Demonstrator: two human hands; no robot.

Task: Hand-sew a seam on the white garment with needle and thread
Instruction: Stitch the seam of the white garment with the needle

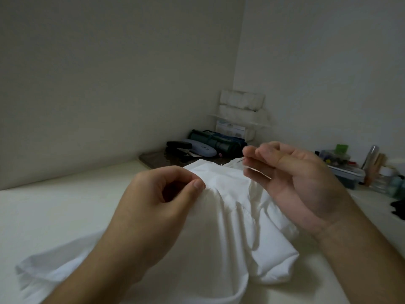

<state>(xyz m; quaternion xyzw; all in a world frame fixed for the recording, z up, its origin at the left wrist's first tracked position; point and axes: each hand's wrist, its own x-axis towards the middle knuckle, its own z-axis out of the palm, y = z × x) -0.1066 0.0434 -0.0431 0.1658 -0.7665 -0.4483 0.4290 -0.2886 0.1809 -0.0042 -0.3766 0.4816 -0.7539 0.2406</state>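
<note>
The white garment [232, 216] lies bunched on a pale table [54, 216] in front of me. My left hand [157, 207] pinches a raised fold of it between thumb and fingers. My right hand [295, 183] is lifted to the right of that fold, palm toward me. Its thumb and fingertips pinch a thin needle [240, 160] whose tip points left over the cloth's far edge. I cannot make out any thread.
At the back corner lie a black stapler [178, 145], a pale glasses case [200, 148], a dark green roll [219, 140] and a white shelf unit [241, 113]. Boxes and bottles [361, 170] crowd the right edge. Walls close in on the far left and right.
</note>
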